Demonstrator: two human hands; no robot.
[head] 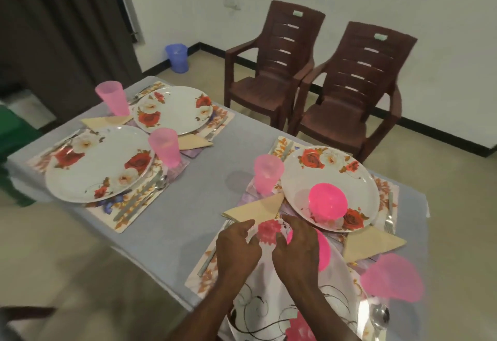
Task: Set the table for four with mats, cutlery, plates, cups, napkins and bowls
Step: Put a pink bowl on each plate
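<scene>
Two hands work at the nearest plate [338, 281]: the left hand [236, 249] rests loose-fingered on its far rim, while the right hand [294, 246] covers the pink bowl [322, 252]; its grip is hidden. Best centre the bowl on that plate, steadying the rim.

no text, number or brand can be read anywhere in this view. each of the two brown plastic chairs [271, 66] [352, 93] carries a small pale tag [298, 13] [380, 36] at the top of its backrest, perhaps a maker's label, but both are too small and blurred to show any letters. the plates [172, 109] and mats [129, 206] bear only flower patterns, no writing.
</scene>
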